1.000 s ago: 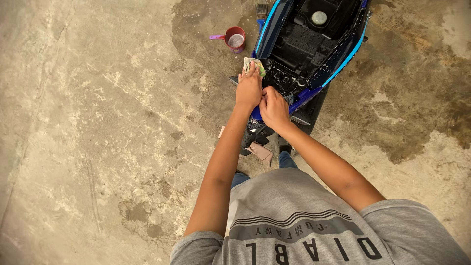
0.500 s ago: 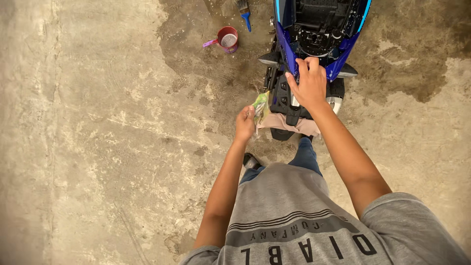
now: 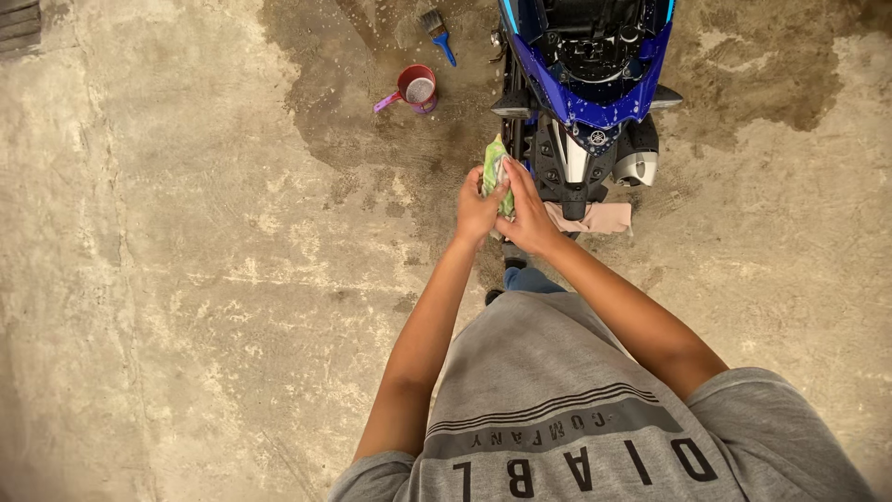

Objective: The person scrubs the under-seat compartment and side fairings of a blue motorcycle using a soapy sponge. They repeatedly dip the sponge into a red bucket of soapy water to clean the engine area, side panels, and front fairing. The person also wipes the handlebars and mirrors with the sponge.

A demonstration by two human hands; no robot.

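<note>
A stained concrete floor (image 3: 186,279) fills the view; the rear of a blue motorcycle (image 3: 585,102) stands ahead of me; my left hand (image 3: 476,206) and right hand (image 3: 528,218) meet just behind it, fingers of both closed around a green folded packet (image 3: 494,167); a red cup (image 3: 418,88) and blue-handled brush (image 3: 438,33) lie on wet floor nearby.

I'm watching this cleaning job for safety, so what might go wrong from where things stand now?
1. The concrete floor is wet around the motorcycle, so the person might slip.
2. The red cup and blue-handled brush lie on the floor beside the bike and might be kicked or tripped over.
3. Both hands, left and right, grip the green cloth close to the bike's tail, so neither is free if the bike tips.
</note>
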